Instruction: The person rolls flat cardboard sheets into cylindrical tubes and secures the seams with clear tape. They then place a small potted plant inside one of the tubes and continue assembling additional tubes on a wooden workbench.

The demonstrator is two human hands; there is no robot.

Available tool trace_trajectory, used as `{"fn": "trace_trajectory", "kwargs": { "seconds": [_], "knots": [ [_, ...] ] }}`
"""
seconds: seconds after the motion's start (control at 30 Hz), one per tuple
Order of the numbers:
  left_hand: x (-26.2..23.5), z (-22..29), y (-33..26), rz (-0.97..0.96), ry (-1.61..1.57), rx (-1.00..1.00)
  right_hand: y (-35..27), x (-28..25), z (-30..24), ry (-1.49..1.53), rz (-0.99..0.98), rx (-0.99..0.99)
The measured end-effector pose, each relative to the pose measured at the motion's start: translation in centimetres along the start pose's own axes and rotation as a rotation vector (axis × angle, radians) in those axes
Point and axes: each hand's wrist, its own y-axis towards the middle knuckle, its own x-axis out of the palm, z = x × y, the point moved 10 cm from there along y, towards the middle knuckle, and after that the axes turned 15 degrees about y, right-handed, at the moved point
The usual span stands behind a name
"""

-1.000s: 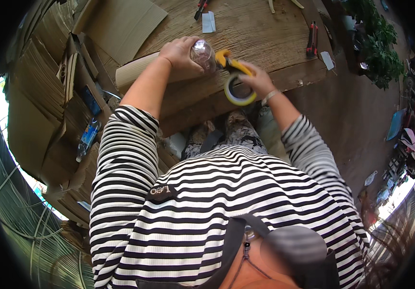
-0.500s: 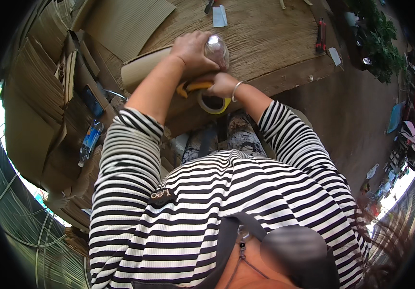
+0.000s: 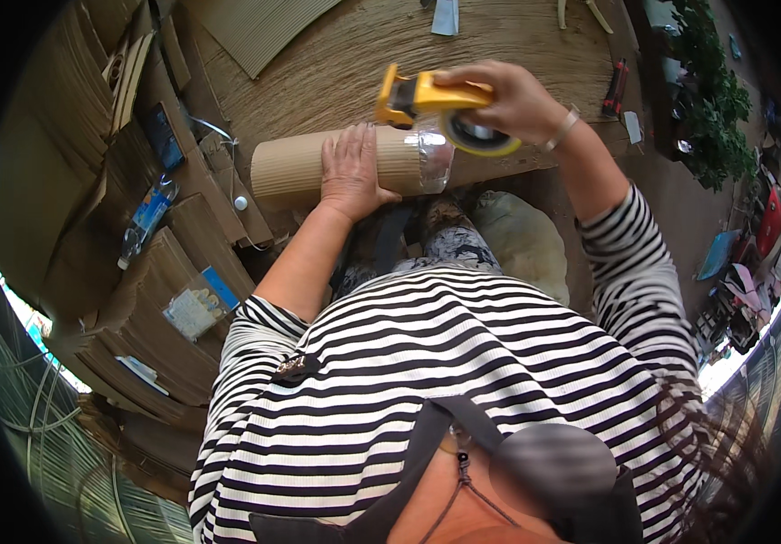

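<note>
A roll of tan corrugated cardboard (image 3: 286,170) lies sideways near the front edge of the wooden table. Shiny clear plastic or tape (image 3: 435,159) covers its right end. My left hand (image 3: 351,172) rests on top of the roll, fingers laid over it and thumb pointing right. Up and to the right, my right hand (image 3: 508,98) is closed round a yellow tape dispenser (image 3: 425,93). The dispenser carries a tape roll (image 3: 476,136) and hangs over the covered end, its head pointing left. Whether a strand of tape joins the two I cannot tell.
Flat corrugated sheet (image 3: 259,27) lies at the table's far left. A red and black utility knife (image 3: 615,88) and a white slip (image 3: 633,127) are at the right. Stacked cardboard (image 3: 55,199) and a plastic bottle (image 3: 147,220) stand left. Green foliage (image 3: 712,100) is far right.
My right hand has lifted the tape dispenser up and right, away from the roll's near side. My left hand has moved from the covered end back onto the bare cardboard.
</note>
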Motion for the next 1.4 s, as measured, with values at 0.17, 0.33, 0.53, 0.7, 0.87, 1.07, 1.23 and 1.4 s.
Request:
{"fn": "trace_trajectory", "kwargs": {
  "seconds": [0.17, 0.33, 0.53, 0.7, 0.87, 1.07, 1.23, 1.4],
  "knots": [
    [0.4, -0.7, -0.5, -0.010, -0.007, -0.063, 2.1, 6.3, 1.5, -0.792, -0.592, 0.390],
    [-0.1, -0.4, 0.2, -0.041, -0.044, -0.073, -1.7, 1.1, 2.1, -0.823, -0.487, 0.399],
    [-1.2, 5.3, 2.2, 0.045, 0.066, 0.267, -1.6, -1.8, 8.2, -0.477, -0.305, 0.458],
    [-2.1, 3.9, 6.5, -0.092, -0.027, 0.263, -5.9, -3.1, 16.1, 0.320, -0.018, 0.461],
    [-3.1, 3.5, 8.3, -0.259, -0.054, 0.208, -22.5, 4.2, 19.6, 0.726, 0.242, 0.590],
    [-2.9, 3.2, 10.1, -0.325, -0.093, 0.231, -30.1, 11.4, 14.9, 0.711, 0.223, 0.687],
    [0.4, 2.3, 13.3, -0.467, -0.228, 0.353, -16.0, 17.2, 16.9, 0.755, 0.001, 0.461],
    [1.1, -2.5, 16.9, -0.561, -0.475, 0.217, -3.5, 20.5, 5.9, 0.029, -0.225, 0.473]
  ]
}}
